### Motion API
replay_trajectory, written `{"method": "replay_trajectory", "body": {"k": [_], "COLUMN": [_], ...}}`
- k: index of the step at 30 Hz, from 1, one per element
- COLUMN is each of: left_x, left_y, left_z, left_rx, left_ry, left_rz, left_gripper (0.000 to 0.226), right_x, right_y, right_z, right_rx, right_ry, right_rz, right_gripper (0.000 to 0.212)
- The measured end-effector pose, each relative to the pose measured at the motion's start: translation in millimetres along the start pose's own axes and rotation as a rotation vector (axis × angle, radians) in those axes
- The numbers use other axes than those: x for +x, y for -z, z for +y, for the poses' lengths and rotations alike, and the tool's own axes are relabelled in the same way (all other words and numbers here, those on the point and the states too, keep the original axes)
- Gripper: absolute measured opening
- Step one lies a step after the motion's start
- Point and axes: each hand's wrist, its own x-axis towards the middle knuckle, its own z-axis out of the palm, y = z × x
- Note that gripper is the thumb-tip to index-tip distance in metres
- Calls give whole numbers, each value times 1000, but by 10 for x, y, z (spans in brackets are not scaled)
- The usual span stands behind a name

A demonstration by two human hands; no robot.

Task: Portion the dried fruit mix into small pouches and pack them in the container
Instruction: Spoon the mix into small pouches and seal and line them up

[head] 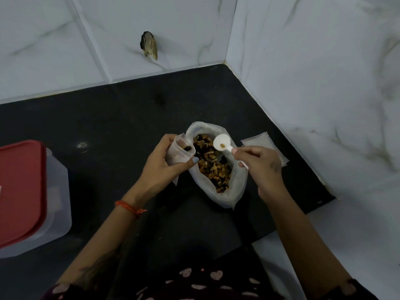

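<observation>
Head camera, looking down: a person stands at a black countertop point(108, 131) set in a corner of pale marbled wall tiles.

In the middle of the counter lies a large translucent bag point(237, 187), its mouth spread wide, filled with the dried fruit mix point(213, 167) in browns, oranges and dark pieces.

The left hand point(159, 167) grasps a small clear pouch point(178, 150), fingers and thumb curled round it, holding its opening up just beside the left rim of the bag. A few dark pieces show inside the pouch. An orange thread bracelet point(129, 207) circles the left wrist.

The right hand point(263, 165) pinches the handle of a white plastic scoop point(221, 143), which hangs over the bag. Its bowl faces up and carries only one small brownish piece.

Behind the right hand, a few flat unfilled pouches point(258, 139) lie on the counter near the wall.

At the far left edge stands a translucent container point(57, 191) with a red lid point(20, 191) on it, well apart from the bag.

A dark chipped patch point(149, 45) marks the back wall tile.
</observation>
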Motion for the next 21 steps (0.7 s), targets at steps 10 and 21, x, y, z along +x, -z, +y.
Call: {"method": "replay_trajectory", "body": {"k": [10, 21], "left_x": [-34, -36], "left_y": [-18, -57], "left_z": [-99, -128], "left_rx": [13, 3], "left_ry": [123, 162], "left_rz": [-76, -129], "left_gripper": [35, 41], "right_x": [172, 301], "right_y": [-278, -159], "right_z": [151, 47], "right_rx": [-874, -1054], "right_ry": [706, 687], "right_rz": [182, -192], "right_gripper": [11, 23]}}
